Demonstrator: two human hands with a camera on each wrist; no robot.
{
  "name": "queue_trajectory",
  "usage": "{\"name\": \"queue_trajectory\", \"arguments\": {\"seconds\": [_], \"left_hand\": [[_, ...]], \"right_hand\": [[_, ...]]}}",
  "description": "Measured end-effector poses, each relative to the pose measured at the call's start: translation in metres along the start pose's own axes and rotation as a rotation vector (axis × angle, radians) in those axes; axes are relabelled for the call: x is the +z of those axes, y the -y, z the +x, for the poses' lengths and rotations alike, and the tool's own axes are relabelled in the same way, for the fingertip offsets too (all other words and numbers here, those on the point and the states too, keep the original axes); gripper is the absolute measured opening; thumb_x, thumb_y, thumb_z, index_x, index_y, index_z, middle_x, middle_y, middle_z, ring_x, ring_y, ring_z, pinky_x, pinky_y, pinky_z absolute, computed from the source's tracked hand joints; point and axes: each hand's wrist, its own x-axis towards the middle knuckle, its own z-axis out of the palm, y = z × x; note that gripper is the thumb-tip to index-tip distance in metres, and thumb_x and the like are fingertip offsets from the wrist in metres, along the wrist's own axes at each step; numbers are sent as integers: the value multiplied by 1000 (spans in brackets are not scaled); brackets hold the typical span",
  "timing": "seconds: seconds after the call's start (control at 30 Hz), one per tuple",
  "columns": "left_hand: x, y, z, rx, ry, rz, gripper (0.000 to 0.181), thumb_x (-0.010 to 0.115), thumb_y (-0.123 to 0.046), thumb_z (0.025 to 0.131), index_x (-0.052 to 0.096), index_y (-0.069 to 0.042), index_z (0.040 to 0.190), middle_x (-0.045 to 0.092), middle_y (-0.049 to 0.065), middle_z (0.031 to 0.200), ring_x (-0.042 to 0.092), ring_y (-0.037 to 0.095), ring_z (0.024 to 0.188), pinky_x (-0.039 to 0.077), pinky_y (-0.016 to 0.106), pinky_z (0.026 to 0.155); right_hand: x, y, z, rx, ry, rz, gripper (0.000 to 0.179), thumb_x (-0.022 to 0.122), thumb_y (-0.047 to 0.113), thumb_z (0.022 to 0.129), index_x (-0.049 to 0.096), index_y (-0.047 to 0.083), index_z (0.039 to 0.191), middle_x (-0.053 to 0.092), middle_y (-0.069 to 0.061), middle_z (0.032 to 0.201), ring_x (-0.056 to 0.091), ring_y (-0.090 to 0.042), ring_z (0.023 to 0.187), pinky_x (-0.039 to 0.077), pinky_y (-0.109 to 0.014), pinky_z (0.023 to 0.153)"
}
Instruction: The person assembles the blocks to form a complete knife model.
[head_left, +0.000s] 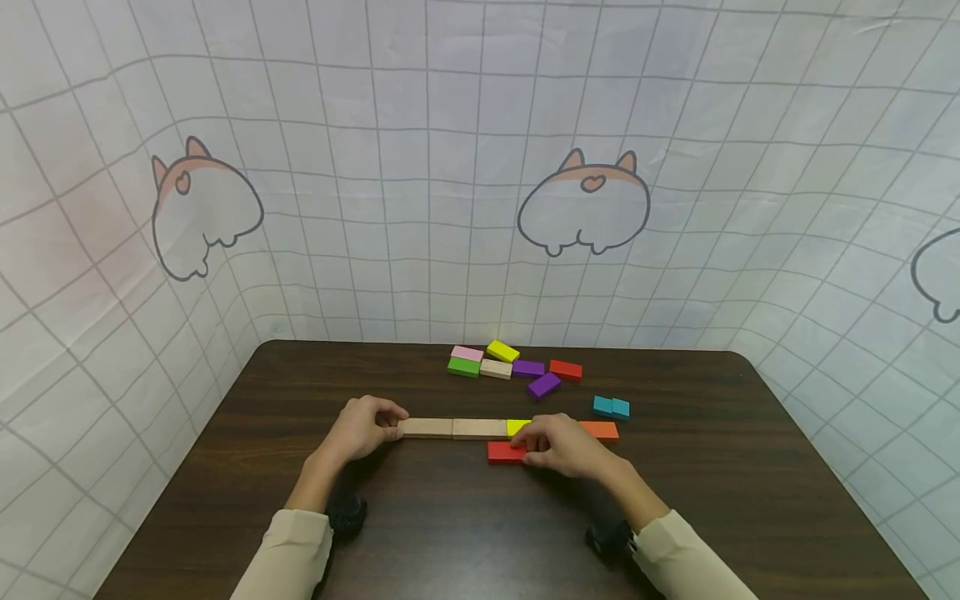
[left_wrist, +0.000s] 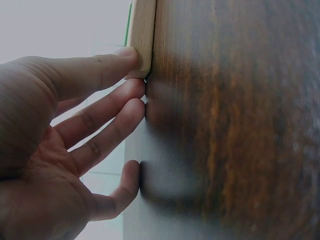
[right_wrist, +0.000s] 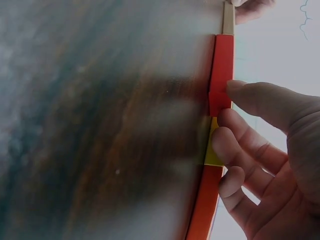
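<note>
In the head view, a row of blocks runs across the table. Two plain wooden blocks (head_left: 427,428) form its left part, then a yellow block (head_left: 517,427) and an orange block (head_left: 600,431). My left hand (head_left: 365,429) pinches the row's left end, thumb on the near face of the wooden block (left_wrist: 143,37) in the left wrist view. In front of the row lies a red block (head_left: 506,452), its right end hidden by my right hand (head_left: 564,446). The right wrist view shows that thumb and fingertips gripping the red block (right_wrist: 221,102), with a visible step along the red.
Behind the row lie several loose blocks: pink (head_left: 467,353), green (head_left: 464,367), yellow (head_left: 503,350), plain wood (head_left: 496,368), purple (head_left: 543,385) and red (head_left: 566,370). Two blue blocks (head_left: 611,407) sit behind the orange one. A white gridded curtain (head_left: 450,275) surrounds the dark table (head_left: 480,533).
</note>
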Motion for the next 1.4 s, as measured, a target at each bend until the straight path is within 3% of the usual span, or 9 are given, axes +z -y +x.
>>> {"name": "queue_trajectory", "arguments": {"seconds": [0.5, 0.73, 1.4], "left_hand": [[0, 1, 0, -2, 6, -1, 16, 80, -9, 88, 80, -11, 104, 71, -1, 87, 62, 12, 78, 52, 31, 72], [0, 0, 0, -5, 9, 0, 17, 80, -10, 88, 80, -11, 105, 71, -1, 88, 62, 11, 78, 52, 29, 72], [0, 0, 0, -13, 6, 5, 18, 81, -10, 87, 80, -12, 105, 70, -3, 87, 62, 10, 78, 52, 31, 73]], "right_hand": [[6, 5, 10, 21, -20, -14, 23, 77, 19, 93, 77, 22, 115, 69, 10, 94, 54, -7, 73, 48, -23, 64], [7, 9, 15, 27, -20, -22, 23, 77, 19, 93, 77, 22, 115, 62, 10, 84, 52, -9, 72, 45, -23, 63], [7, 16, 20, 23, -7, -6, 24, 75, 17, 94, 76, 21, 118, 67, 8, 90, 55, -10, 75, 48, -25, 66]]}}
